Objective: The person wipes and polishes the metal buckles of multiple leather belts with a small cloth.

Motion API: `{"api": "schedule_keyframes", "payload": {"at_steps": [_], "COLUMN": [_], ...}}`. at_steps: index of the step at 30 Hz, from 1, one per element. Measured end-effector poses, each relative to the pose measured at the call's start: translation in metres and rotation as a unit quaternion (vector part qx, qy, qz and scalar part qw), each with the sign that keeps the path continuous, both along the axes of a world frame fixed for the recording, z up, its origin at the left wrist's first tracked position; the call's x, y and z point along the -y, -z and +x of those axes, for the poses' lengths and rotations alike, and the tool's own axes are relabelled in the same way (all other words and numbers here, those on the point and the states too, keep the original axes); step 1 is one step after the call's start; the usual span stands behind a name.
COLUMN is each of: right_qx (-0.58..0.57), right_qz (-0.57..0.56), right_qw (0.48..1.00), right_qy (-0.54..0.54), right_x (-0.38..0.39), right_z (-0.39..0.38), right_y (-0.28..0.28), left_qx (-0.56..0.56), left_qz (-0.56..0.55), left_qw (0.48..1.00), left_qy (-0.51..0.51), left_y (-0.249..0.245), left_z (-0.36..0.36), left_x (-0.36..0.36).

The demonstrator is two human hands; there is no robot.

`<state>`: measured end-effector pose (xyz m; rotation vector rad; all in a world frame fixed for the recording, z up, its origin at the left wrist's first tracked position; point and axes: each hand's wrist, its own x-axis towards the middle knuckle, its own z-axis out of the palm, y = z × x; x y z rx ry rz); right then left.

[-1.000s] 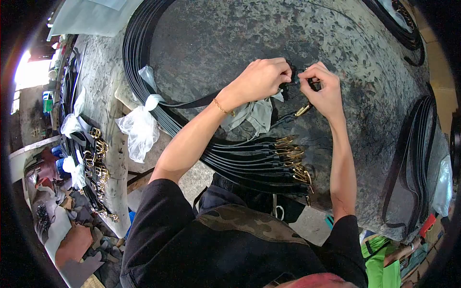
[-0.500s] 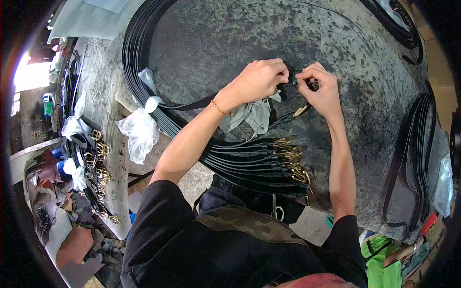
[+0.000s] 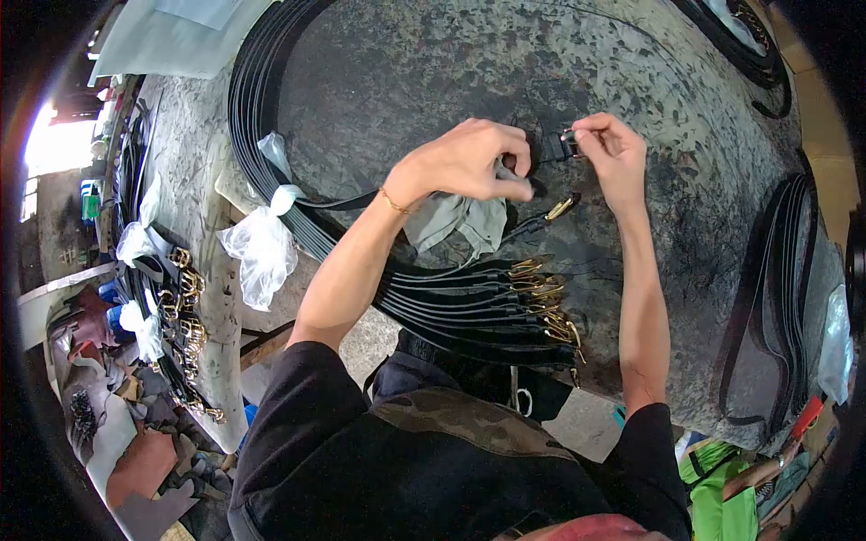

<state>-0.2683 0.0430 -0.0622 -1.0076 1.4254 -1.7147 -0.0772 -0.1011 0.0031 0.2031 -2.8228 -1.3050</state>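
My right hand [image 3: 617,164] pinches the metal buckle [image 3: 568,141] at the end of a black belt [image 3: 547,162]. To its left, my left hand [image 3: 474,160] is curled, with a crumpled grey cloth [image 3: 465,224] bunched in its fingers and hanging below the palm. The belt strap runs leftward behind that hand and wrist. Just below the hands, another strap end with a gold-coloured buckle [image 3: 561,208] lies on the dark worktop [image 3: 406,72]. Nearer my body, several black belts [image 3: 451,302] lie side by side, their gold-coloured buckles [image 3: 546,293] pointing right.
A coiled belt bundle [image 3: 248,108] curves round the left, tied with clear plastic [image 3: 262,239]. More black straps [image 3: 771,298] lie at the right edge. Buckled belts [image 3: 185,307] rest on a side ledge at left, above leather scraps [image 3: 144,460]. Another person's arm [image 3: 753,476] shows at lower right.
My right hand has moved slightly right with the buckle, which now shows more clearly. My left hand has shifted left, away from the buckle, and the cloth has moved with it.
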Motion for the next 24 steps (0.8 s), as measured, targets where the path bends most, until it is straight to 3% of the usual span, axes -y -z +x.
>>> {"api": "schedule_keyframes", "payload": {"at_steps": [2,5,7,9,10,17,21,23,24], "right_qx": [0.072,0.144,0.184,0.224,0.255,0.313,0.314,0.318,0.319], "right_qz": [-0.006,-0.033,-0.043,-0.054,-0.074,-0.113,-0.120,-0.120,-0.121], "right_qw": [0.997,0.989,0.981,0.972,0.964,0.943,0.942,0.940,0.940], "right_qy": [0.029,0.029,0.032,0.036,0.020,0.002,-0.001,0.006,0.007], "right_x": [0.000,0.002,0.002,0.002,0.002,0.001,0.001,0.001,0.001], "right_z": [-0.005,-0.007,-0.008,-0.011,-0.015,-0.019,-0.020,-0.020,-0.020], "right_y": [0.000,-0.002,-0.004,-0.004,-0.001,-0.001,-0.001,0.000,0.000], "left_qx": [-0.055,-0.053,-0.061,-0.210,-0.227,-0.216,-0.212,-0.216,-0.215], "left_qz": [-0.030,-0.087,-0.073,-0.104,-0.125,-0.294,-0.276,-0.171,-0.172], "left_qw": [0.994,0.991,0.994,0.965,0.956,0.927,0.937,0.961,0.961], "left_qy": [0.092,0.086,0.044,-0.122,-0.136,-0.087,-0.024,0.025,0.027], "left_y": [-0.002,0.008,0.009,0.021,0.024,0.016,0.021,0.024,0.026], "left_z": [0.006,0.007,-0.004,-0.018,-0.022,-0.009,-0.009,-0.008,-0.008], "left_x": [0.006,0.008,-0.007,-0.025,-0.029,-0.044,-0.029,-0.021,-0.019]}}
